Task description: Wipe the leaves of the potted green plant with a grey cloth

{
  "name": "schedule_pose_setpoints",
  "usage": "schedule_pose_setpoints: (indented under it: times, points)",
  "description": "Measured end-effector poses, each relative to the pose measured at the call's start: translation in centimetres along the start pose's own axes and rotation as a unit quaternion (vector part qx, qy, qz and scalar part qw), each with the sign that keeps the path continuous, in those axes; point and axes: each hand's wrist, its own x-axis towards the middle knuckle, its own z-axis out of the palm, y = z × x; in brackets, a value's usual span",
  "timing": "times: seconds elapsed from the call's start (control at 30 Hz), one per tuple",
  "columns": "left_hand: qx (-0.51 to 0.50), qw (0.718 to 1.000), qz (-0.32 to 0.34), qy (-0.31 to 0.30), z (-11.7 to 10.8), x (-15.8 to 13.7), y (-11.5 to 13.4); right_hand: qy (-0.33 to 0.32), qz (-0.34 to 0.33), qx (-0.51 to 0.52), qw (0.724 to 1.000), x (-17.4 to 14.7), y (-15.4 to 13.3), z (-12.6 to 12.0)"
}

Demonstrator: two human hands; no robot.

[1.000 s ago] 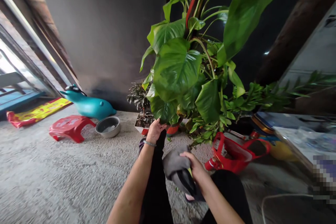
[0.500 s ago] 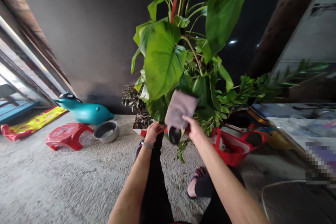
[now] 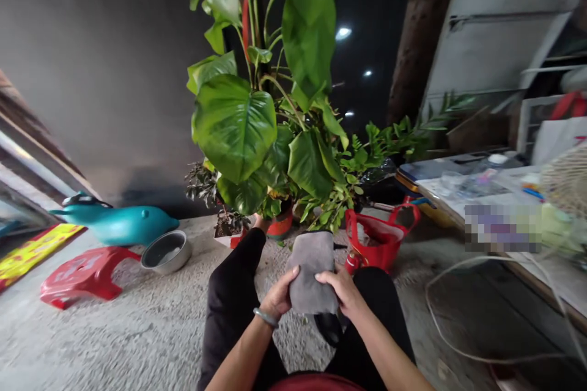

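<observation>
The grey cloth (image 3: 313, 269) was held up between the person's knees, above the rough concrete floor (image 3: 160, 342), with its broad face turned upward. The left hand (image 3: 277, 296) gripped its left edge, the thumb laid along the top surface and the fingers tucked under, mostly out of sight. The right hand (image 3: 347, 294) closed on the other side, its thumb pressed flat on the upper face near the middle; its remaining fingers were largely hidden, so their exact curl could not be told. Both forearms ran in from the lower edge and converged toward the cloth, the left one slanting up to the right with a bracelet (image 3: 266, 317) at its wrist, the right one slanting up to the left across the dark-trousered right leg (image 3: 385, 311). The two hands stood at nearly the same height, apart, with cloth between them. A black piece (image 3: 328, 328) hung out below the cloth's lower right edge, close to the right hand. Beyond the cloth rose the large-leaved plant (image 3: 236, 128), touched by neither hand.
</observation>
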Motion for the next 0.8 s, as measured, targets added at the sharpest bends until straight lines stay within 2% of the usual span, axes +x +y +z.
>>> schedule_pose_setpoints:
  times: [0.07,0.17,0.27,0.33,0.37,0.43,0.5,0.57,0.63,0.7,0.73,0.8]
  points:
    - [0.022,1.000,0.005,0.012,1.2,-0.3,-0.5,0.038,-0.034,-0.025,0.998,-0.2,0.1,-0.5]
    - [0.074,0.993,0.072,0.064,3.0,-0.5,1.0,0.067,-0.059,-0.036,0.995,-0.8,0.7,-1.8]
    - [0.145,0.972,0.159,0.097,5.5,-1.5,4.4,-0.007,-0.087,0.008,0.996,-1.0,1.2,-3.1]
    - [0.197,0.949,0.235,0.068,7.7,-2.9,7.6,-0.049,-0.092,0.054,0.993,-0.7,1.1,-3.9]
    - [0.219,0.933,0.282,0.054,9.1,-3.7,9.5,-0.047,-0.090,0.063,0.993,-0.3,0.9,-4.2]
    - [0.262,0.877,0.399,0.051,12.1,-5.2,13.8,-0.004,-0.092,0.043,0.995,0.8,0.3,-5.0]
    - [0.294,0.815,0.491,0.090,15.6,-6.0,18.4,0.048,-0.098,0.025,0.994,2.4,-0.5,-5.9]
    - [0.336,0.747,0.561,0.120,19.1,-5.5,22.5,0.079,-0.086,0.054,0.992,4.5,-1.7,-6.8]
    - [0.349,0.700,0.610,0.124,22.0,-3.5,25.3,0.089,-0.056,0.117,0.988,7.0,-3.3,-7.4]
    - [0.359,0.691,0.617,0.115,23.7,-0.5,26.1,0.072,-0.040,0.174,0.981,9.7,-5.1,-7.4]
    - [0.372,0.701,0.598,0.112,23.9,1.0,25.7,0.054,-0.041,0.193,0.979,11.0,-5.9,-7.1]
    - [0.421,0.737,0.517,0.117,23.0,3.5,23.8,0.008,-0.065,0.193,0.979,13.4,-7.1,-5.9]
